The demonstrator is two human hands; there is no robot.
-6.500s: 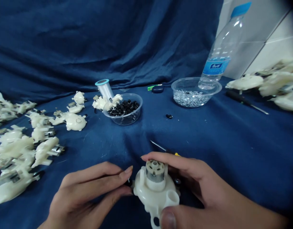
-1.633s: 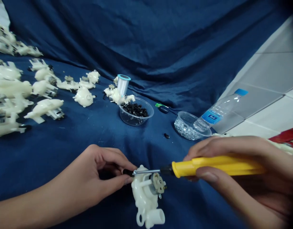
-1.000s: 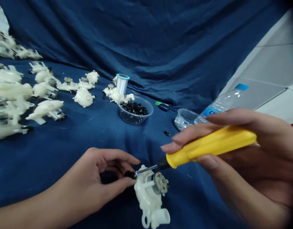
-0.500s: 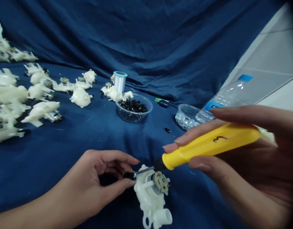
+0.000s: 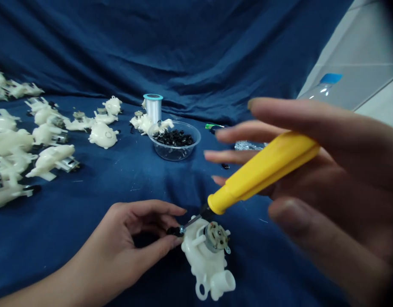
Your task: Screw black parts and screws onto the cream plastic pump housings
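A yellow-handled screwdriver point(image 5: 263, 170) slants down to the left, its tip at a small shiny screw point(image 5: 182, 229). My right hand point(image 5: 337, 187) cradles the handle loosely, with fingers spread and thumb apart from it. My left hand point(image 5: 132, 238) pinches a small black part point(image 5: 173, 231) by the screw, between thumb and fingers. That part sits at the edge of a cream plastic housing point(image 5: 204, 256), which carries a round motor point(image 5: 217, 236), a ring tab and a short tube. The black part is mostly hidden by my left fingers.
Several similar cream housings point(image 5: 53, 160) with motors lie at the left. A clear bowl point(image 5: 175, 153) of black parts stands ahead, beside a spool point(image 5: 153, 108). Behind my right hand are a container of metal screws point(image 5: 247, 145) and a bottle point(image 5: 324, 91). Blue cloth point(image 5: 119, 183) covers the surface.
My right fingers have loosened and spread away from the screwdriver handle, which now tilts more steeply. The housing has shifted slightly right in view. My left hand keeps its pinch.
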